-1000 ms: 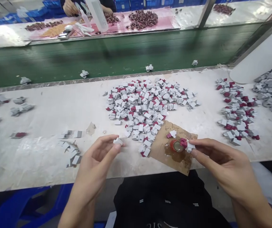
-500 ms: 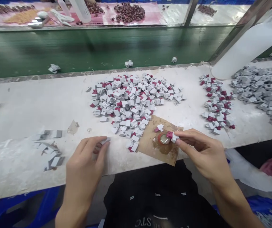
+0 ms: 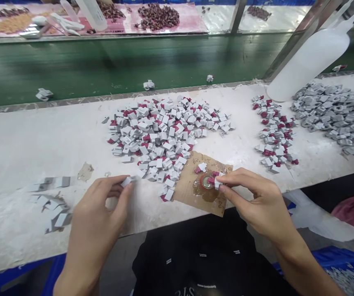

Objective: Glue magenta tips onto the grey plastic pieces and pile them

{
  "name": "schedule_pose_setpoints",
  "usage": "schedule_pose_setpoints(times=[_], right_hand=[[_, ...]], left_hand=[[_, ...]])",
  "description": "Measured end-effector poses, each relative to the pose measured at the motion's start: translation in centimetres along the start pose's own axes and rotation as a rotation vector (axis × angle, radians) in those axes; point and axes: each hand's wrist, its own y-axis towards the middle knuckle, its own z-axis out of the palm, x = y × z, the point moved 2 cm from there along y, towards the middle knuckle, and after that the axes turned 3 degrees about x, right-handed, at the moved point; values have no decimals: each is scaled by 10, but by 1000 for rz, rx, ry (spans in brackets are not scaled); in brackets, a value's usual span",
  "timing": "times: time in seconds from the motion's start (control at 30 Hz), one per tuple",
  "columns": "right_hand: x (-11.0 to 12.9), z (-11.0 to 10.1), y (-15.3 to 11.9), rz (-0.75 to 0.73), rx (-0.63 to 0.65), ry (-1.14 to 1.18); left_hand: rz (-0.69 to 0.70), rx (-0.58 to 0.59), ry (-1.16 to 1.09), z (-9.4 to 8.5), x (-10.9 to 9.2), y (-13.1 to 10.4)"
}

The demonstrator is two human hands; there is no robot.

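Note:
Between thumb and fingers, my left hand [image 3: 103, 205] pinches a small grey plastic part [image 3: 128, 180] just above the table. My right hand [image 3: 254, 197] grips a grey and dark red plastic piece [image 3: 217, 181] over a bottle cap [image 3: 207, 181] that lies on a wet piece of cardboard [image 3: 185, 187]. Another grey and red piece [image 3: 201, 167] rests on the cardboard behind the cap. Beyond my hands spreads a heap of grey and red pieces [image 3: 161, 131]. Several loose grey parts [image 3: 52, 203] lie left of my left hand.
A narrow pile of grey and red pieces [image 3: 274, 135] and a large grey pile [image 3: 334, 115] are at the right. Near them a white squeeze bottle [image 3: 309, 61] leans. A green conveyor belt [image 3: 103, 61] carrying a few pieces runs behind the table. A blue bin [image 3: 343, 263] stands lower right.
The view has shifted slightly to the right. My right hand has brought its piece closer over the bottle cap. My left hand keeps its pinch, the grey part now showing more.

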Motion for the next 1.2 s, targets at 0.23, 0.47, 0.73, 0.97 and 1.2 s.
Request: schedule_pose_setpoints(times=[0.23,0.47,0.73,0.97,1.2], right_hand=[[0,2,11,134,-21,452],[-5,11,19,148,1,643],[1,14,21,92,-46,523],[17,15,27,115,42,501],[32,18,66,132,148,597]], left_hand=[[-101,320,-727,28,-75,4],[-53,533,-1140,67,-116,11],[-79,564,-1177,72,-118,11],[20,523,-1085,63,-120,10],[68,501,-932,28,-127,38]])
